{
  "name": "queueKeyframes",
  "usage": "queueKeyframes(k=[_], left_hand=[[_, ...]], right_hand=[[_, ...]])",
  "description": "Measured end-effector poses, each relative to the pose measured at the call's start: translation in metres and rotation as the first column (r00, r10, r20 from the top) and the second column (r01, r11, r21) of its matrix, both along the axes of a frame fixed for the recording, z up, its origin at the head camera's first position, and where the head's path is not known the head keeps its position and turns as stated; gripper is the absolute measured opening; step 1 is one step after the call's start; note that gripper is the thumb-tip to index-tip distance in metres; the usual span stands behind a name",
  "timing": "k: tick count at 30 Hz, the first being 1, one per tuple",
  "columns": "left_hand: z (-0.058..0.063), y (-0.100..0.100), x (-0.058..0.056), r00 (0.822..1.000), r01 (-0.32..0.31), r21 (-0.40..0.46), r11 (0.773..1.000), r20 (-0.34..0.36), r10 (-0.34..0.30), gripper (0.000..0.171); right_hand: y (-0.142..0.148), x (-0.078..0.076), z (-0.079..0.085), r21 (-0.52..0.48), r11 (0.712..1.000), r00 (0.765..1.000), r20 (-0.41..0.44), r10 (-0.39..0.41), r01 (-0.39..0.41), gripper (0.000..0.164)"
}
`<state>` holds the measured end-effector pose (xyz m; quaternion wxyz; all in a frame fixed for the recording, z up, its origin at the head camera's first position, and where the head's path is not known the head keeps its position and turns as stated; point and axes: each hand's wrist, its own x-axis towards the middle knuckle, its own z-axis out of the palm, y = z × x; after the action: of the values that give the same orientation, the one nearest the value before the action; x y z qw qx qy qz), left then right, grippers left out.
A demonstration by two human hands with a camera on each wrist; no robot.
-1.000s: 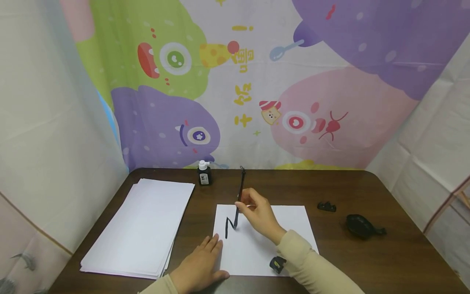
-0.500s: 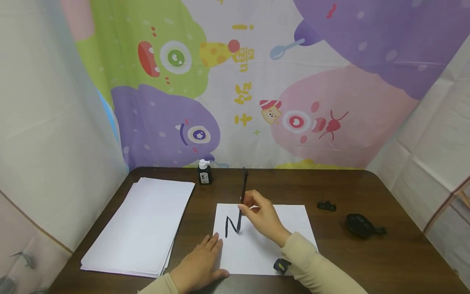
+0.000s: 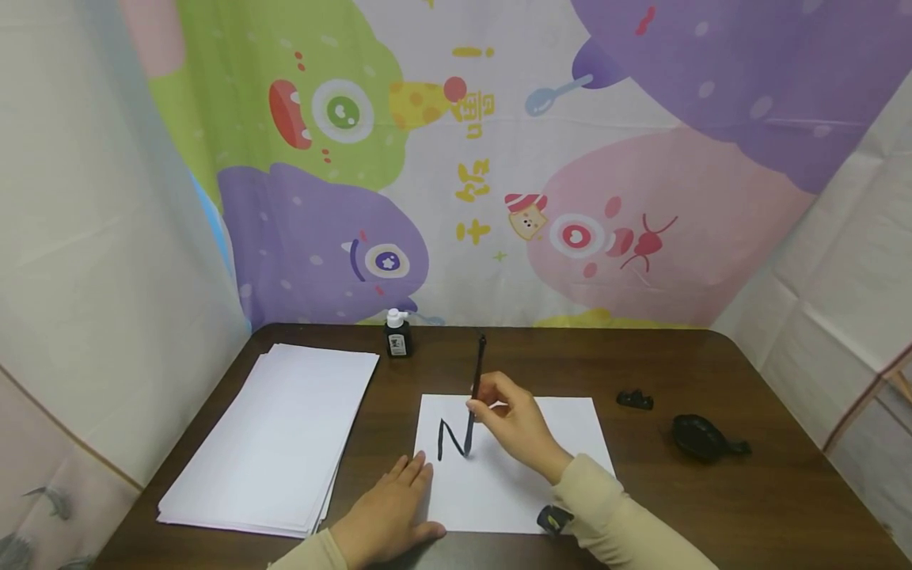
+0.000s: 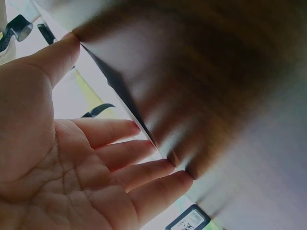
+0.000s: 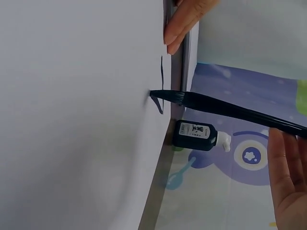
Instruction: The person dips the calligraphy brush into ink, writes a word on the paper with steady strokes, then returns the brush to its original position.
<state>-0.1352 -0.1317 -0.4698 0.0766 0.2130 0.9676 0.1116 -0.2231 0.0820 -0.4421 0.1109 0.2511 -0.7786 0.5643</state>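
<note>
My right hand (image 3: 518, 423) pinches a dark writing brush (image 3: 476, 376) near mid-handle, held almost upright. In the right wrist view the bristle tip of the brush (image 5: 165, 96) touches the white sheet (image 5: 72, 96) at the end of a black zigzag stroke. That stroke (image 3: 452, 437) looks like an N on the left part of the sheet (image 3: 513, 499) in the head view. My left hand (image 3: 392, 507) lies flat with fingers straight, its fingertips on the sheet's left edge. The left wrist view shows the palm of the left hand (image 4: 86, 158).
A stack of white paper (image 3: 271, 435) lies left. Behind stands a black ink bottle (image 3: 397, 336) with a white cap. Right are a small black brush rest (image 3: 634, 400) and a black leaf-shaped dish (image 3: 701, 438). A dark wrist device (image 3: 553, 519) shows at the right sleeve. A patterned curtain hangs behind the table.
My right hand has moved a little right and toward me with the brush, lengthening the slanting stroke down to the right. The left hand has stayed in place.
</note>
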Motion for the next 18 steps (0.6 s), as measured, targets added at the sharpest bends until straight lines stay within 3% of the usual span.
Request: queueKeyframes(k=[11,18], left_hand=[[0.001,0.000,0.000,1.000,-0.004,0.002,1.000,0.002,0.004,0.087],[0.000,0.001,0.000,1.000,-0.011,-0.001,1.000,0.020,0.011,0.087]], right_hand=[[0.002,-0.005,0.015,-0.086,0.995,0.998,0.006,0.060,-0.059,0.018],[-0.002,-0.007,0.009,-0.088,0.994,0.998,0.023,0.060,-0.058,0.020]])
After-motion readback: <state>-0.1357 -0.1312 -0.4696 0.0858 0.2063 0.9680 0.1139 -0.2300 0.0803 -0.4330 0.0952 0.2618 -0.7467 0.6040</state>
